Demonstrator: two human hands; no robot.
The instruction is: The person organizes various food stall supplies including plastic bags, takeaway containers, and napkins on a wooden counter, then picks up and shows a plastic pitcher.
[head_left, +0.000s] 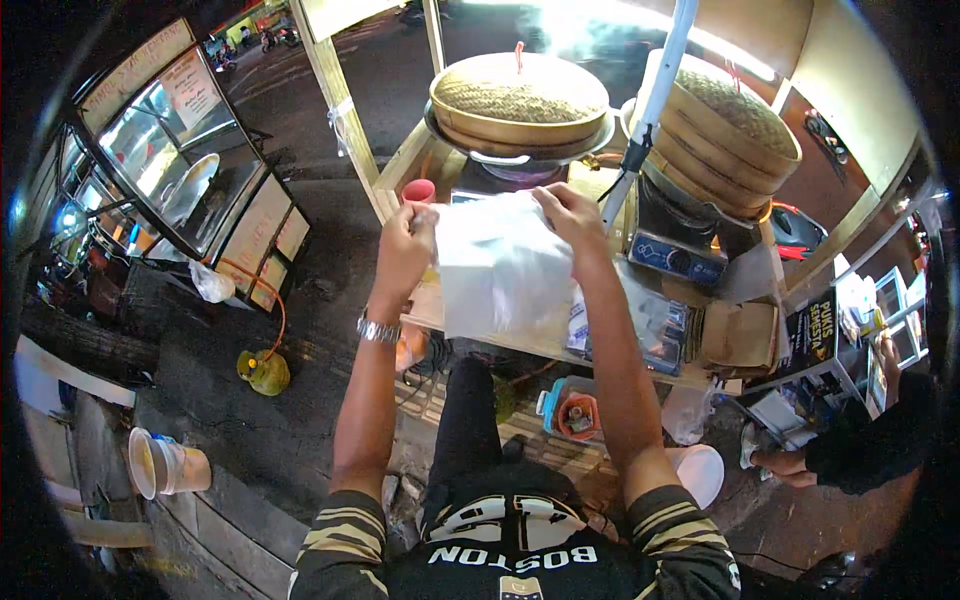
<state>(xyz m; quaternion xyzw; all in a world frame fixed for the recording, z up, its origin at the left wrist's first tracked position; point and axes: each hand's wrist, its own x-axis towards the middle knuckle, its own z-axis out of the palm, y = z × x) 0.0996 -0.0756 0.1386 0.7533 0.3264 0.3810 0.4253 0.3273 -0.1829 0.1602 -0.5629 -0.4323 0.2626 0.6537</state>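
A thin whitish plastic bag (505, 268) is stretched out in front of me over the cart's wooden counter. My left hand (406, 250) pinches its upper left corner, the fingers closed. At the upper right corner my right hand (572, 216) grips it the same way. The bag hangs down flat and hides part of the counter. Just beyond my left hand stands a red cup (419, 190). Past the bag, a round woven-lid bamboo steamer (520, 98) rests on a metal pan.
A second, stacked bamboo steamer (715, 140) sits over a stove (675, 258) behind a slanting pole. Brown cardboard (740, 335) lies on the counter's right. Below are a blue tub (575, 410) and white bucket (697, 475). Left are a green gas cylinder (265, 372) and another cart (200, 150).
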